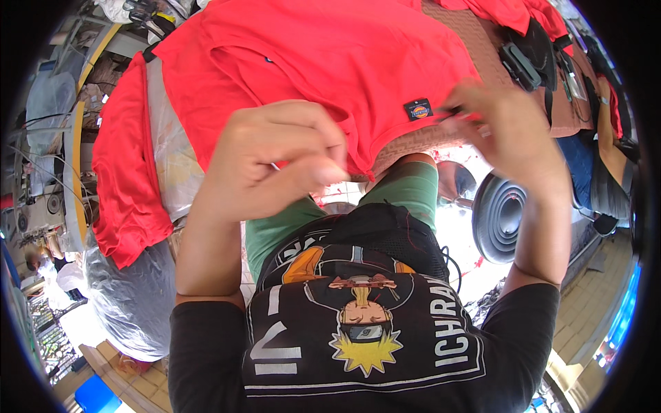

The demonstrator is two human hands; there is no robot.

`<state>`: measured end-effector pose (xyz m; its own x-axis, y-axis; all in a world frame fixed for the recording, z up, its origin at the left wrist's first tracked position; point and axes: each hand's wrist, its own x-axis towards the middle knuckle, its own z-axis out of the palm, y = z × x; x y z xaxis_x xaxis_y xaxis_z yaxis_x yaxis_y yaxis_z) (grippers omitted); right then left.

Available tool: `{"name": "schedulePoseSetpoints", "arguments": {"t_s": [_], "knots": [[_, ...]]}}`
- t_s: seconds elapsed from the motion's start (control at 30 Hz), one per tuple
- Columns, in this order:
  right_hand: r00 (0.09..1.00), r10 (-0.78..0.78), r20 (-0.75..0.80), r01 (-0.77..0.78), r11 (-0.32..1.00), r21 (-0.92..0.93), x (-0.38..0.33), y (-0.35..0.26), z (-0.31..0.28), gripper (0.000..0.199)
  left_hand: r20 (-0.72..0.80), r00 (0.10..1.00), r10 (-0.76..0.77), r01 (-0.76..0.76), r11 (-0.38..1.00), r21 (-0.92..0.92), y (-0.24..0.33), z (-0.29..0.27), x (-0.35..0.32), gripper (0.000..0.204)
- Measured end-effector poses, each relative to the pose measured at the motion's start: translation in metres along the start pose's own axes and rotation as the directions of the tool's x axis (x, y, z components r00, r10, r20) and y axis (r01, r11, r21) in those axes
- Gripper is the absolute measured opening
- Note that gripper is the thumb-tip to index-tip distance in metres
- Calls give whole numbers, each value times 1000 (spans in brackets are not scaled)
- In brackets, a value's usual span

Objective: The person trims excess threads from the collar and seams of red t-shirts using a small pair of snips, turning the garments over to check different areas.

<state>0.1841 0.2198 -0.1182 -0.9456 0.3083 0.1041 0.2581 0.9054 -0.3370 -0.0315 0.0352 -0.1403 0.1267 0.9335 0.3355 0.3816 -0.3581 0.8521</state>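
Observation:
A red garment [330, 62] is spread over the brown patterned table, its near edge hanging toward my lap. A small black label [418, 109] sits near its hem. My left hand [275, 151] is raised above the near left part of the cloth, fingers curled and thumb drawn toward the forefinger; whatever it may pinch is too small to see. Just right of the label, my right hand [506, 131] is closed and smeared by motion. A small dark thing shows at its fingertips, too blurred to name.
The brown table top [475, 34] shows at the right, with a black device [520, 65] on it. Another red piece [127, 165] hangs at the left above a grey plastic bag [131, 296]. A round black ridged seat [501, 217] stands below right. Another person's arm [609, 134] appears far right.

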Motion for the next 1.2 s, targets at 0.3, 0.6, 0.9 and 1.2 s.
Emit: {"name": "schedulePoseSetpoints", "arguments": {"t_s": [0.3,0.6,0.9,1.2], "knots": [[947,303,106,-317,830,459,-22,44,-8,24,-175,979,-106,173,885,433,-48,24,-1,22],[964,267,16,-223,771,596,20,-14,102,20,-339,838,-428,438,897,-50,-60,41,2,21],[969,237,67,-204,623,755,19,-5,101,14,-326,909,-260,318,938,140,-51,37,4,27],[972,216,93,-216,665,715,18,-12,97,16,-409,906,-111,287,872,398,-50,33,6,9]]}}
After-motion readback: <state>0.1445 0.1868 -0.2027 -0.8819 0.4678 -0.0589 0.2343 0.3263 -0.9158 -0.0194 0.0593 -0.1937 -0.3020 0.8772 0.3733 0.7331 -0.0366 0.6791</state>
